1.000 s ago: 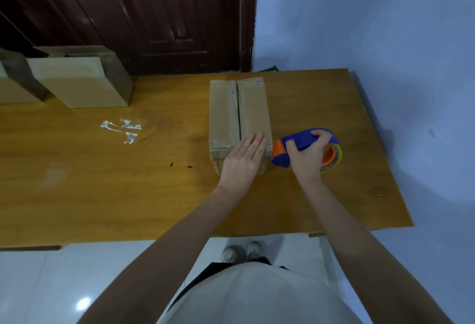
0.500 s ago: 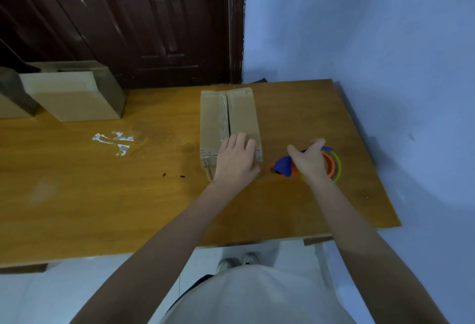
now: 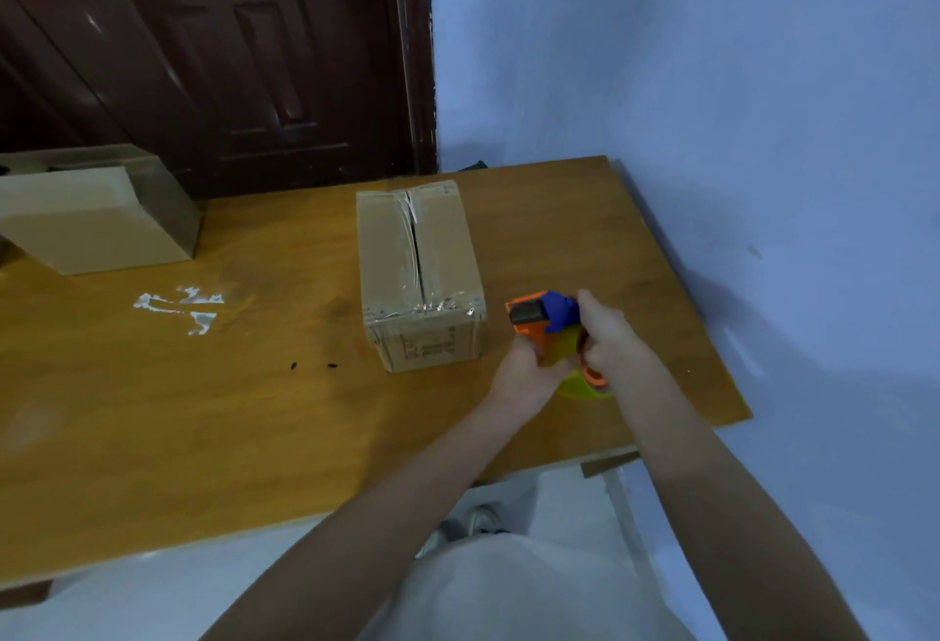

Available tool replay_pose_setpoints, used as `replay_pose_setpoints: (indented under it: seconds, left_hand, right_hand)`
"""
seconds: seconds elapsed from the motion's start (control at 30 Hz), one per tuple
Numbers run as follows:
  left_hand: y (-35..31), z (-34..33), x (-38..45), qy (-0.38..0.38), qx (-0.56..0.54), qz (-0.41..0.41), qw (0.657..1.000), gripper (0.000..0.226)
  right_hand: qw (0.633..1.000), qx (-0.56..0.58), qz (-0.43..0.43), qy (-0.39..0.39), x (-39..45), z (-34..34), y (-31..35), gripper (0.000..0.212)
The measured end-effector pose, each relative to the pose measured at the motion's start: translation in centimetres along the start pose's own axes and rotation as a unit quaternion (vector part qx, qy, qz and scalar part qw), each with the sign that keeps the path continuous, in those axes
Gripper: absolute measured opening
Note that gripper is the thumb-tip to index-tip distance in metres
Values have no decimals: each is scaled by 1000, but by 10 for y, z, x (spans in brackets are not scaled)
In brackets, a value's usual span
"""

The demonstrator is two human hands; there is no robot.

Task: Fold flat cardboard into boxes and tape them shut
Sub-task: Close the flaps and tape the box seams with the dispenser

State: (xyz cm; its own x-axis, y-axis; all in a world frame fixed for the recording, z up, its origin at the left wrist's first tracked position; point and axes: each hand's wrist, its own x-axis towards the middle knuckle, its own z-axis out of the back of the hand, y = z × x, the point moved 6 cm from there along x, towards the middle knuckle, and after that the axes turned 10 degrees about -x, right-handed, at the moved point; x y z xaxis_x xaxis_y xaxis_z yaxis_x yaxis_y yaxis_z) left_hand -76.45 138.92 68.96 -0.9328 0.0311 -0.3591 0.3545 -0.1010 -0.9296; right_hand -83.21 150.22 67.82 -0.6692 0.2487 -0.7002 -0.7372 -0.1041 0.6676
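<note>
A closed cardboard box (image 3: 419,274) stands on the wooden table (image 3: 203,411), its two top flaps meeting at a centre seam with clear tape over it. Just right of the box, both hands hold an orange and blue tape dispenser (image 3: 547,322) lifted off the table. My left hand (image 3: 526,376) grips its underside near the roll. My right hand (image 3: 608,335) grips the handle from the right. The yellow-green tape roll (image 3: 585,386) shows below the hands, partly hidden by them.
A second, larger cardboard box (image 3: 96,218) stands at the table's back left. White smears (image 3: 178,307) mark the tabletop left of the near box. A dark door is behind; a blue wall runs close along the table's right edge (image 3: 676,284).
My left hand has left the box top and moved right onto the tape dispenser. The dispenser has been lifted off the table and turned, now held in both hands.
</note>
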Motion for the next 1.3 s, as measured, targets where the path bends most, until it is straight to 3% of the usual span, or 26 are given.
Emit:
replay_pose_setpoints:
  seconds: [0.1,0.2,0.33,0.5,0.67,0.77,0.9,1.0,1.13,1.3]
  left_hand:
    - [22,-7,12,-34,-73,32,996,88]
    - [8,-5,-1,-50,-98,41,993,64]
    - [8,-7,9,-61,-124,78,987,52]
    - [-2,-18,20,-31,-206,165,964,38]
    - [6,-28,33,-23,-271,267,925,19]
    - [8,-34,41,-24,-274,296,915,27]
    - [11,-41,51,-41,-264,306,914,38]
    - [14,-43,58,-54,-247,310,917,36]
    - [13,-44,65,-68,-254,307,915,42]
    - [12,-43,70,-76,-255,314,911,55]
  right_hand:
    - [999,21,-21,14,-1,2,-7,41]
    - [998,28,-26,42,-15,6,-7,37]
    - [996,-10,11,91,-23,7,-4,41]
    - [997,-25,43,53,-22,23,-7,41]
    - [986,-141,69,51,-15,39,-9,37]
    - [967,-206,122,83,-14,42,-9,29]
    - [934,-293,196,60,-10,41,-5,14]
    - [937,-294,182,52,0,39,-9,15]
    - [949,-278,145,24,14,38,-15,34]
    - [952,-273,133,21,20,34,-10,33]
